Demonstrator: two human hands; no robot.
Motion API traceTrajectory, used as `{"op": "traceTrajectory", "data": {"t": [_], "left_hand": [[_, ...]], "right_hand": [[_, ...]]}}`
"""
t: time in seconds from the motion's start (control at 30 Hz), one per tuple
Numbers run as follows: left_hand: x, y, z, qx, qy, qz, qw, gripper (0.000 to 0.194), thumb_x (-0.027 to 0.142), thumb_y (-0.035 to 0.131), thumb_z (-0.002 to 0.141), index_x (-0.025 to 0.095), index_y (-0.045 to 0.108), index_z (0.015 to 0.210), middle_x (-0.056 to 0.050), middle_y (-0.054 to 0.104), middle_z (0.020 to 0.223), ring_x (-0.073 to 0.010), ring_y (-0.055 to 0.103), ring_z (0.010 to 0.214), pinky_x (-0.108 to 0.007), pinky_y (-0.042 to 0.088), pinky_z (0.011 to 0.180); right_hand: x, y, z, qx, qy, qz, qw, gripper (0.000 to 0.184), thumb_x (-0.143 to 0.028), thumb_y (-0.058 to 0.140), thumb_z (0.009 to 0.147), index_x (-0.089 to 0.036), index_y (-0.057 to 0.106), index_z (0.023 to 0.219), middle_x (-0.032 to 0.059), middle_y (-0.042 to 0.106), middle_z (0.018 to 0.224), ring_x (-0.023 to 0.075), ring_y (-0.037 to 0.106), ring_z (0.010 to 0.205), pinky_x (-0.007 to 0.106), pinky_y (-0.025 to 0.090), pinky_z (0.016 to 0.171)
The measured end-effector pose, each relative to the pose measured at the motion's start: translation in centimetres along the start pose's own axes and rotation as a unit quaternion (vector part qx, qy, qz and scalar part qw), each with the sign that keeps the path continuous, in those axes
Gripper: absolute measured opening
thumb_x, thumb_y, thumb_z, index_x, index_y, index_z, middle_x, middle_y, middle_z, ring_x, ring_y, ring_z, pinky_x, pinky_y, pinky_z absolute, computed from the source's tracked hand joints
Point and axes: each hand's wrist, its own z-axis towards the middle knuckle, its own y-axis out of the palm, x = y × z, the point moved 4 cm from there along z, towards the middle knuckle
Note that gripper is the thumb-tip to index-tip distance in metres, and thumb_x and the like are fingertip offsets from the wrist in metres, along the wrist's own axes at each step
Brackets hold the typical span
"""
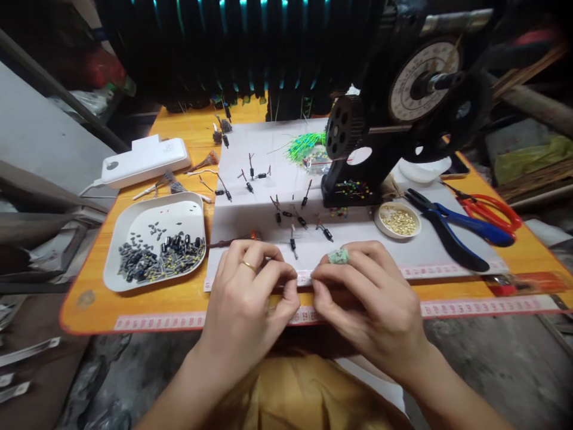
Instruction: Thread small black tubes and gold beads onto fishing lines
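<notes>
Near the table's front edge, my left hand (248,298) and my right hand (373,301) face each other with a small gap between them. Thumb and forefinger are pinched together on each; whatever they hold is too small to make out. A gold ring is on a left finger, and a green patterned wrap (338,257) covers a right fingertip. Just beyond the hands, several small black cylinders with thin brownish tails lie scattered on a white board (250,221), one black cylinder (293,244) closest to my fingers.
To the left, a white tray (110,263) holds many small grey and black pieces, with a white power strip (147,161) behind. A black machine (358,173) with a dial rises at the back. Right are a dish of gold bits (398,221), blue-handled pliers (452,239) and red-handled scissors (496,212).
</notes>
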Motion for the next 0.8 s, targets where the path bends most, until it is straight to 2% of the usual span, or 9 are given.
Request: {"op": "traceTrajectory", "data": {"t": [0.13,0.27,0.43,0.8], "left_hand": [[-0.1,0.3,0.0,-0.002,-0.031,-0.014,0.999,0.009,0.007,0.065,0.083,0.016,0.068,0.08,-0.009,0.067,0.091,-0.0259,0.054,0.093,-0.043,0.049,0.084],[-0.1,0.4,0.1,-0.003,-0.036,-0.019,0.999,0.009,0.007,0.065,0.081,0.016,0.068,0.079,-0.009,0.066,0.089,-0.0255,0.052,0.094,-0.044,0.048,0.088],[-0.5,0.5,0.2,-0.009,-0.049,-0.037,0.998,0.01,0.007,0.067,0.079,0.017,0.067,0.079,-0.008,0.066,0.089,-0.0262,0.053,0.095,-0.043,0.047,0.085],[-0.5,0.5,-0.1,0.007,-0.058,-0.049,0.997,0.013,0.005,0.068,0.074,0.016,0.065,0.075,-0.007,0.065,0.084,-0.0249,0.056,0.091,-0.043,0.048,0.086]], "right_hand": [[0.3,-0.1,-0.3,0.009,0.015,0.003,1.0,0.013,-0.004,0.065,0.085,-0.017,0.065,0.086,0.0061,0.063,0.074,0.0223,0.051,0.081,0.035,0.047,0.075],[0.6,0.1,-0.6,-0.002,0.023,-0.006,1.0,0.014,-0.005,0.067,0.084,-0.018,0.065,0.089,0.0061,0.063,0.078,0.0232,0.051,0.083,0.037,0.045,0.077],[0.5,0.3,-0.7,-0.012,0.017,-0.022,1.0,0.011,-0.004,0.069,0.083,-0.014,0.068,0.087,0.009,0.063,0.078,0.0238,0.052,0.085,0.038,0.044,0.077],[0.5,0.2,-1.2,-0.012,0.03,-0.077,0.997,0.012,-0.006,0.069,0.084,-0.017,0.067,0.088,0.0086,0.064,0.078,0.0256,0.052,0.087,0.04,0.043,0.078]]}}
